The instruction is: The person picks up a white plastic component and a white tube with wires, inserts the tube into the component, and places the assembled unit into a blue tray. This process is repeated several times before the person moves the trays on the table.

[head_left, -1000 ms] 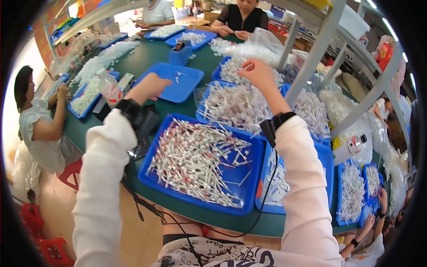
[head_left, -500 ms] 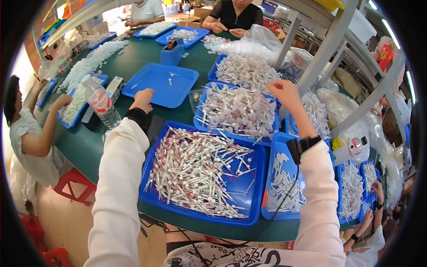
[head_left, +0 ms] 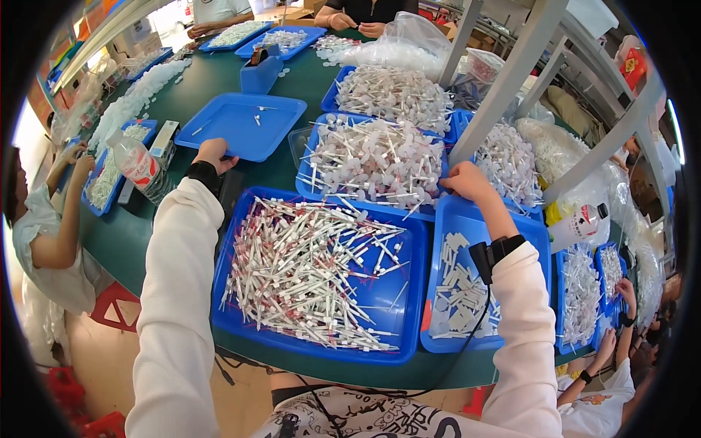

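Your left hand (head_left: 213,153) rests curled on the near edge of the nearly empty blue tray (head_left: 241,125), while your right hand (head_left: 467,184) grips the right rim of the blue tray heaped with white capped sticks (head_left: 376,162). That tray sits on the green bench (head_left: 212,77), just beyond the big tray of red-and-white sticks (head_left: 318,274) nearest you. Keep the right grip low on the rim and hold the tray level, since its pile stands above the edge and could spill onto the tray of flat white pieces (head_left: 464,285) beside it.
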Tool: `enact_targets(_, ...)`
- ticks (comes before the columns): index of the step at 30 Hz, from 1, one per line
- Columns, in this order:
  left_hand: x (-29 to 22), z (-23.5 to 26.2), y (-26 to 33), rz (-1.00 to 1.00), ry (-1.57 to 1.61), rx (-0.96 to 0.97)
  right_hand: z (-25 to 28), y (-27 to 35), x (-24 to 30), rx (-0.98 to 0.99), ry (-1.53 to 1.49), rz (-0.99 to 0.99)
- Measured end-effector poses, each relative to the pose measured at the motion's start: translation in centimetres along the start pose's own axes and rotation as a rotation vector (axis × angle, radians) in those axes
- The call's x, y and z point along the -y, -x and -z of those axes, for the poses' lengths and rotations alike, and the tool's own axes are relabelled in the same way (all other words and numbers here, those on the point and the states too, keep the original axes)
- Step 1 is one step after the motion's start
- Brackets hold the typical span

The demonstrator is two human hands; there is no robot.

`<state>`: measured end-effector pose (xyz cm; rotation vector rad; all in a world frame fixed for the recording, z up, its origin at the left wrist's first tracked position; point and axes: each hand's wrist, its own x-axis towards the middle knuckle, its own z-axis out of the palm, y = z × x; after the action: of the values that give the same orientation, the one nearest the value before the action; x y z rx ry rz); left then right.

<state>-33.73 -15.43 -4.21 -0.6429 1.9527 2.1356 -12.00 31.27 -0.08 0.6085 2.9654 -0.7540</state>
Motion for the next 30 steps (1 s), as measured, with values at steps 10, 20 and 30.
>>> enact_targets(10,-2.7,2.8,1.7,-0.15,0.004,0.008,-1.8,-0.9,2.5,0.275,-0.357,-0.075)
enact_targets(20,-9.1,2.4,8.7,-0.297,0.147,0.07,-2.4,-2.5,6.2,0.349,-0.352,-0.093)
enact_targets(30,-11.4,2.2,12.2,-0.314,0.145,0.207,-4.2,-3.6,11.4,0.42,-0.41,-0.164)
